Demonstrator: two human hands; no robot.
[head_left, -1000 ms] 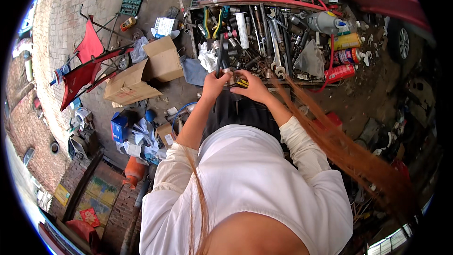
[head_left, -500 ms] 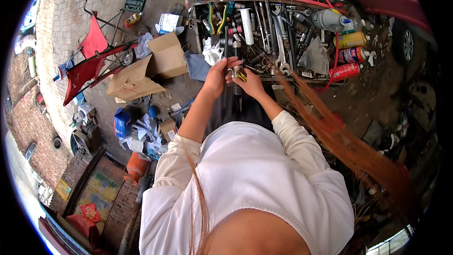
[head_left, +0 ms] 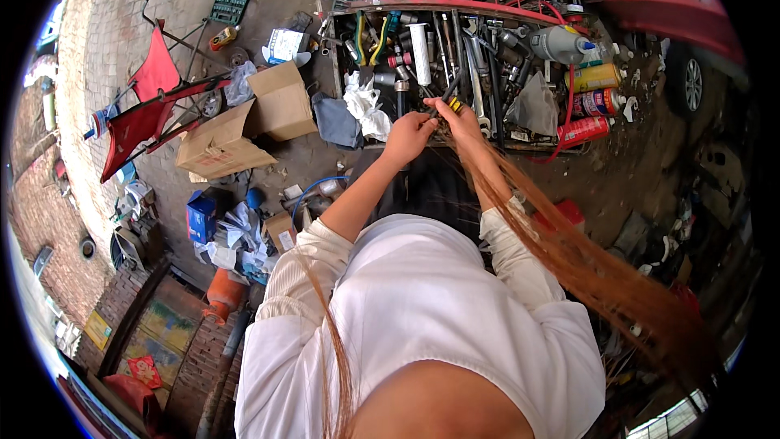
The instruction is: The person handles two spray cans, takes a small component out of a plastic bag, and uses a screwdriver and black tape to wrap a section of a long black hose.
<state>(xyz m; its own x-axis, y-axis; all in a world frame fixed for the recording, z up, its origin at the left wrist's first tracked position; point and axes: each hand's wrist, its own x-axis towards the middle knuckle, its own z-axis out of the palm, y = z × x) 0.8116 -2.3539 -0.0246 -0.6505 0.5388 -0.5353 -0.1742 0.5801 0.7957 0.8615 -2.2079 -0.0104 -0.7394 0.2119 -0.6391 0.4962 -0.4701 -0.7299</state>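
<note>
Above the near edge of the tool tray (head_left: 335,65), my hands are close together. In my right hand (head_left: 463,124) is a small yellow-and-black tool (head_left: 454,104), held between the fingers; its exact kind is unclear. My left hand (head_left: 410,135) is pinched at the dark, thin end beside it, and what its fingertips hold is too small to make out. Just left of them, a dark cylindrical tool (head_left: 402,97) with a metal collar rests at the tray's near edge. A crumpled white rag (head_left: 367,106) lies beside it. Behind are spanners (head_left: 476,85), a white tube (head_left: 420,54) and yellow-green-handled pliers (head_left: 379,42).
Left of the tray stand an open cardboard box (head_left: 280,102) and a red folding chair (head_left: 154,122). Spray cans (head_left: 587,130) and a grey bottle (head_left: 561,45) line its right side, with a red hose (head_left: 570,89). Long strands of hair (head_left: 561,228) hang across the right forearm.
Both hands have moved right, away from the dark cylindrical tool, which now shows uncovered. The yellow-and-black tool has moved right with my right hand. The view has shifted slightly.
</note>
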